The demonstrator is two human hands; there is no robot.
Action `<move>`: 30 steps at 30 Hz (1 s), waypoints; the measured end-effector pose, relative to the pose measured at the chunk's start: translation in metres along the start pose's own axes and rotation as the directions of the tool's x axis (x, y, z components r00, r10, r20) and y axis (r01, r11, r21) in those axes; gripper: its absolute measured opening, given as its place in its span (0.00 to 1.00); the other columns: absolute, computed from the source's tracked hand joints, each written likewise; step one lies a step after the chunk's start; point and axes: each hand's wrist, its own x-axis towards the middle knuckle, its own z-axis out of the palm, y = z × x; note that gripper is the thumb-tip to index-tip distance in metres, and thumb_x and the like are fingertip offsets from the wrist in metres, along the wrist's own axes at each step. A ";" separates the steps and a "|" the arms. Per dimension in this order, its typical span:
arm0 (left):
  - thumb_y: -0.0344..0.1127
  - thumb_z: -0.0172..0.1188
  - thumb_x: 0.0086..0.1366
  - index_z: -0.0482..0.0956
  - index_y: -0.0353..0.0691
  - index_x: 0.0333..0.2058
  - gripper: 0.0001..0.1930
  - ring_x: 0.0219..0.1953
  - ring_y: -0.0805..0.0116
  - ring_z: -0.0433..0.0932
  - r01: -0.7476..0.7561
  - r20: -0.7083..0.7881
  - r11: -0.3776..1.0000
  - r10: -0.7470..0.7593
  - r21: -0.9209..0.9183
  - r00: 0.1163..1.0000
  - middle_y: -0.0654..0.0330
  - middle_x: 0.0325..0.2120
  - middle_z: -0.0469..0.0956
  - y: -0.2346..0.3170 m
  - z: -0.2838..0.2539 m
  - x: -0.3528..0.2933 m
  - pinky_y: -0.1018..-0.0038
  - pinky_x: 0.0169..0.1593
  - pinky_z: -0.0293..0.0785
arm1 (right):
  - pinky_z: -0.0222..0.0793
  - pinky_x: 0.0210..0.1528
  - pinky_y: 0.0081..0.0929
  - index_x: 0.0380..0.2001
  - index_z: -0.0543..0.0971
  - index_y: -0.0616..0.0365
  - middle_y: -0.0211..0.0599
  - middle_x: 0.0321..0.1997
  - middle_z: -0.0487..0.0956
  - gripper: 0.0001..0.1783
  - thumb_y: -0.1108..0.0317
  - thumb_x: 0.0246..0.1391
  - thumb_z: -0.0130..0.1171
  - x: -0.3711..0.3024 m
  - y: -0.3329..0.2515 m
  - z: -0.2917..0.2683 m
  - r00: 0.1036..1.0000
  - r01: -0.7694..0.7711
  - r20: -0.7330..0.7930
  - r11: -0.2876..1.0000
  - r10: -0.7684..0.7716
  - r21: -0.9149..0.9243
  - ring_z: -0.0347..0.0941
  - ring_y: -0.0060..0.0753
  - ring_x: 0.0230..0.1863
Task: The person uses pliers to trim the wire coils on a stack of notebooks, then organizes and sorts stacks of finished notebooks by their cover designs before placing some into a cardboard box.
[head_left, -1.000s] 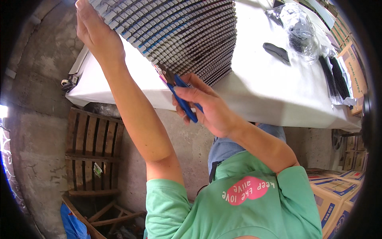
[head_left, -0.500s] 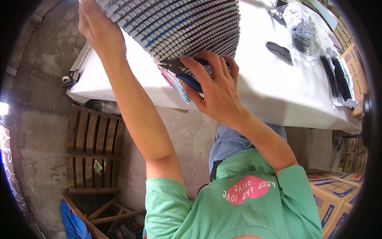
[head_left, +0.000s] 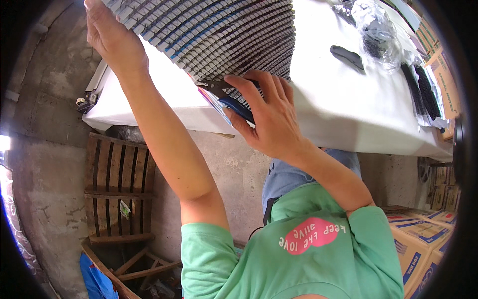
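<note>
A table [head_left: 343,119] covered in white cloth fills the upper part of the view, its near edge bowed by the lens. Below it spreads the person's green T-shirt [head_left: 298,269], with a pink patch on the chest. On the table, at the upper middle, stands a broad stack of spiral-bound books [head_left: 219,45], its face ribbed with rows of dark coils and pale page edges; its top runs out of view. At the left, near the concrete wall, is a slatted wooden frame [head_left: 118,195], and at the lower right sit printed cardboard boxes [head_left: 408,259].

A clear plastic bag [head_left: 378,37] lies crumpled on the table, right of the stack. The right hand [head_left: 276,114] is at the stack's near lower edge, thumb and fingers closed around blue-handled pliers. The left hand [head_left: 117,45] is raised against the stack's left side; most of its fingers are hidden or cut off, so how firmly it grips cannot be told. Dark ridged strips [head_left: 414,89] lie near the table's right end.

The pliers [head_left: 236,107] point left, their metal nose at the edge of the stack; whether it bites on a coil is too small to tell. A dark oval piece [head_left: 347,57] lies just beside the bag.
</note>
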 end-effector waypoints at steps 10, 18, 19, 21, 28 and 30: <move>0.49 0.36 0.68 0.73 0.35 0.42 0.23 0.36 0.67 0.79 -0.039 0.014 0.999 0.039 -0.037 0.999 0.57 0.36 0.78 -0.005 -0.001 0.001 0.71 0.41 0.78 | 0.64 0.38 0.40 0.46 0.70 0.51 0.39 0.35 0.72 0.19 0.59 0.52 0.55 0.004 -0.001 0.001 0.949 -0.257 0.259 0.919 0.181 0.300 0.71 0.41 0.36; 0.46 0.35 0.69 0.73 0.34 0.41 0.22 0.36 0.67 0.79 -0.028 0.011 0.999 0.029 -0.045 1.000 0.56 0.35 0.78 -0.003 0.001 0.000 0.70 0.42 0.78 | 0.60 0.48 0.43 0.48 0.68 0.50 0.41 0.39 0.70 0.23 0.60 0.49 0.57 -0.004 0.005 0.002 0.999 -0.033 0.008 0.995 0.033 0.092 0.68 0.45 0.42; 0.46 0.35 0.69 0.73 0.35 0.41 0.22 0.36 0.67 0.79 -0.029 0.010 0.998 0.029 -0.051 1.000 0.56 0.35 0.78 -0.003 0.001 0.000 0.70 0.42 0.78 | 0.53 0.53 0.46 0.50 0.67 0.47 0.40 0.44 0.66 0.25 0.60 0.47 0.59 -0.007 0.004 0.000 0.999 -0.028 0.032 1.000 0.027 0.010 0.63 0.43 0.47; 0.46 0.35 0.69 0.73 0.35 0.41 0.22 0.36 0.67 0.79 -0.030 0.012 0.997 0.031 -0.067 0.999 0.57 0.35 0.78 -0.003 0.001 0.000 0.70 0.42 0.78 | 0.53 0.52 0.48 0.50 0.67 0.47 0.40 0.44 0.67 0.25 0.59 0.47 0.59 -0.005 0.004 0.000 1.000 0.017 0.007 0.997 -0.017 -0.077 0.63 0.42 0.47; 0.47 0.36 0.68 0.72 0.35 0.41 0.22 0.37 0.66 0.79 -0.061 0.019 0.998 0.061 -0.026 0.998 0.56 0.36 0.77 -0.008 -0.005 0.003 0.70 0.42 0.78 | 0.60 0.46 0.44 0.47 0.69 0.47 0.38 0.41 0.68 0.20 0.59 0.49 0.56 -0.003 0.001 0.008 0.998 0.041 0.053 0.982 -0.032 -0.182 0.66 0.38 0.44; 0.49 0.36 0.68 0.72 0.36 0.42 0.22 0.37 0.66 0.79 -0.034 0.017 0.998 0.035 -0.046 0.999 0.56 0.36 0.77 -0.007 -0.005 0.004 0.70 0.42 0.78 | 0.64 0.39 0.37 0.44 0.69 0.49 0.37 0.37 0.69 0.18 0.59 0.50 0.56 -0.005 0.002 0.014 0.991 -0.086 0.117 0.988 0.071 0.127 0.69 0.37 0.39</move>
